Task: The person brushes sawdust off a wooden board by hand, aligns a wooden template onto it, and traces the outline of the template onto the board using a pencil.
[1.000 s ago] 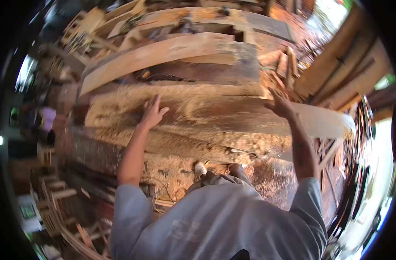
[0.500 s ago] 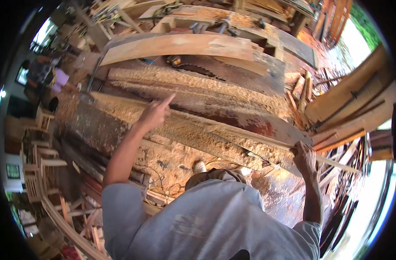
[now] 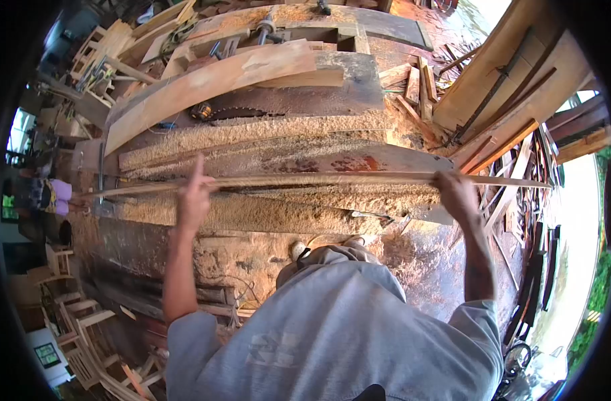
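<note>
As seen in the head view, a long thin wooden strip (image 3: 319, 180) is stretched from nine to three o'clock, above a sawdust-covered board (image 3: 265, 157). At three o'clock it is clasped by the curled fingers of the right hand (image 3: 458, 194), apparently so that this end is steadied. At nine o'clock the left hand (image 3: 193, 204) is set against it, index finger extended, perhaps as a light guide; whether the strip is also pinched there cannot be told. Towards eleven o'clock, a curved plank (image 3: 212, 83) and a yellow-and-black tool (image 3: 200, 111) are laid beyond the board, leaving the strip's span unobstructed.
</note>
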Tool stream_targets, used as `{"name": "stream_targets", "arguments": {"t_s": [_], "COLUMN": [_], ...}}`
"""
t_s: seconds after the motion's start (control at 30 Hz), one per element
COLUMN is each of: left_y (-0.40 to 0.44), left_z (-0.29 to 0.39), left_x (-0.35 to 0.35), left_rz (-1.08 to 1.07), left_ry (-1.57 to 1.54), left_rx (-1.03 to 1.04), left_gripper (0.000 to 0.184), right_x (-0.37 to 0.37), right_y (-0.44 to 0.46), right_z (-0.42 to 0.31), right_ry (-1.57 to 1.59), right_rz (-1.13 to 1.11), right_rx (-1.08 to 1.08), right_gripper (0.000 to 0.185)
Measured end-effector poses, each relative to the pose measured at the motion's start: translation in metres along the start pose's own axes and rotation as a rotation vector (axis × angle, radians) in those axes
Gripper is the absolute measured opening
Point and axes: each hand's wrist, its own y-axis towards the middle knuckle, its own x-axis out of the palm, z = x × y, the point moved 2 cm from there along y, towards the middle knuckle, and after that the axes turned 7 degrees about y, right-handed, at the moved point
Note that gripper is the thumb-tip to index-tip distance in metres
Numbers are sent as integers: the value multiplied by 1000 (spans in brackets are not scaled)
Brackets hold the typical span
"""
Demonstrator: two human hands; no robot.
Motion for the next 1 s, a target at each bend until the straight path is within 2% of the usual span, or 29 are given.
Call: {"name": "stream_targets", "arguments": {"t_s": [0.03,0.07,0.13,0.17,0.23,0.3,0.37,0.4,0.43,0.47,0.5,0.57,0.63,0.73,0.8,0.83,0.87,0.9,0.97,1.0], "left_y": [-10,0,3,3,7,-2,-5,-10,-5,0,6,5,4,7,-15,-24,-33,-43,-80,-98], "left_z": [-12,-8,9,6,22,19,4,-8,3,14,15,15,16,21,-3,-6,-8,-11,-8,-1], "left_x": [24,15,-16,-26,-46,-39,-11,14,9,4,-7,-21,-30,-34,12,24,36,48,51,50], "left_rz": [-57,-46,-167,-161,-141,-71,7,-18,-62,-103,-86,-130,-136,90,18,32,50,73,-24,-32], "left_ry": [71,77,-81,-51,-106,-144,-188,-9,-73,-133,-130,-53,-78,90,79,148,218,288,95,85], "left_rx": [8,18,-201,-100,-200,-238,-257,-89,-166,-245,-248,-127,-199,-41,-63,3,69,134,-49,-39], "left_gripper": [81,81,83,84,86,87,88,89,88,88,88,86,84,83,85,86,87,89,91,91], "right_x": [28,23,-9,-31,-46,-61,-37,-3,19,11,3,-6,-20,-34,24,45,46,43,46,61], "right_y": [6,6,-11,-7,-13,-15,-6,4,15,17,16,6,5,-4,2,2,-11,-25,-56,-74], "right_z": [16,17,-1,-15,-16,-29,-18,5,17,15,12,2,-7,-20,17,30,20,19,11,20], "right_ry": [-70,-51,-48,-72,-50,-34,-32,-22,-33,-36,-36,-4,21,-25,-62,-97,-158,-103,-120,-145], "right_rz": [260,215,169,201,218,356,297,191,186,193,180,146,131,319,264,205,266,262,181,170], "right_rx": [-532,-473,-422,-442,-417,-531,-437,-387,-503,-460,-424,-423,-417,-525,-459,-399,-519,-546,-505,-487], "right_gripper": [13,13,12,12,13,18,14,10,6,7,9,10,11,10,10,10,8,11,12,14]}}
